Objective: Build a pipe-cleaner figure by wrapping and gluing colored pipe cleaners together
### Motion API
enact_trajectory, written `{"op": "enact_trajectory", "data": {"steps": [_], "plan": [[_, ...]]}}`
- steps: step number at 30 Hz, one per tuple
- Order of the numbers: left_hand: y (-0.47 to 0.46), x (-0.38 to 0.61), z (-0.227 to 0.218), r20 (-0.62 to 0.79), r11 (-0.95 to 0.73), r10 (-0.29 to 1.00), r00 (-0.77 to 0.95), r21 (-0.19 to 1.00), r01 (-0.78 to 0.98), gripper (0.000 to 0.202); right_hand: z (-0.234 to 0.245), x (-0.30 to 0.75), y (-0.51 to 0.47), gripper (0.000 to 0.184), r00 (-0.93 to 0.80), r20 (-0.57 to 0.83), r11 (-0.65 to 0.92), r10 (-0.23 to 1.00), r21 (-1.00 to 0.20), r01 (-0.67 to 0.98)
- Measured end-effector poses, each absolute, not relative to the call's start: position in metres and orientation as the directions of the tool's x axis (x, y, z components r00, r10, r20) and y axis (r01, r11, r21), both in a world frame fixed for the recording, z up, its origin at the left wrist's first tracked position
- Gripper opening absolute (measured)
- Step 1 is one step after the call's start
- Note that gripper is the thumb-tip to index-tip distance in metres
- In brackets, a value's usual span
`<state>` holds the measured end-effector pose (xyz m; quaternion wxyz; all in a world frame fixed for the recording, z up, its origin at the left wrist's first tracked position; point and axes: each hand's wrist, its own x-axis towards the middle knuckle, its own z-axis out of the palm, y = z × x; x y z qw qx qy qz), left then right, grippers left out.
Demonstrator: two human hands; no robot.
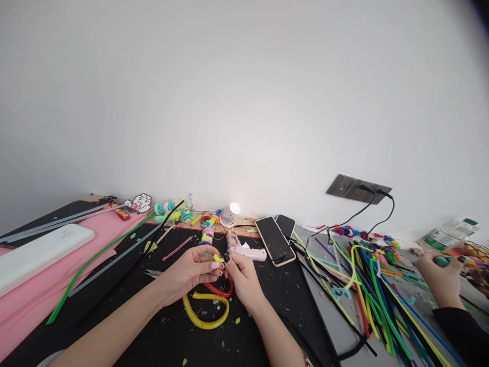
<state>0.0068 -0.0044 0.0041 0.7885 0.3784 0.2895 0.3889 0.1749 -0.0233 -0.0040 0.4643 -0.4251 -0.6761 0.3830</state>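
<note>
My left hand (193, 272) and my right hand (242, 278) meet above the black table mat (275, 306). Between their fingertips is a small yellow pipe cleaner piece (218, 258), pinched from both sides and partly covered by the fingers. Below them lie scissors with one yellow handle loop (207, 326) and one red loop; the metal blades (153, 273) show left of my left wrist. Just beyond my right hand rests a pale pink glue gun (250, 251). A bundle of pink, yellow and purple rings (207, 236) stands behind my fingers.
A phone (275, 242) lies right of the glue gun, near a paper cup (230, 215). Loose pipe cleaners (382, 295) cover the grey board at right, where another person's hand (439, 278) works. At left are a white box (46, 257) and pink sheets (103, 239). Cords hang from a wall socket (359, 188).
</note>
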Motion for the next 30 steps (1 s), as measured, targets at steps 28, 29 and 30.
{"op": "enact_trajectory", "data": {"steps": [28,29,30], "plan": [[-0.0056,0.0056,0.0036,-0.116,0.413,0.822,0.558,0.797,-0.442,0.013,-0.0016,0.173,-0.023,0.035,-0.118,0.315,0.336,0.942,-0.901,0.274],[-0.0057,0.0058,0.0039,-0.117,0.407,0.824,0.555,0.802,-0.436,0.013,-0.0014,0.1735,-0.0232,0.035,-0.111,0.331,0.349,0.937,-0.888,0.299],[-0.0058,0.0062,0.0042,-0.117,0.398,0.828,0.548,0.811,-0.429,0.014,-0.0012,0.174,-0.0234,0.034,-0.104,0.349,0.364,0.931,-0.873,0.326]]}}
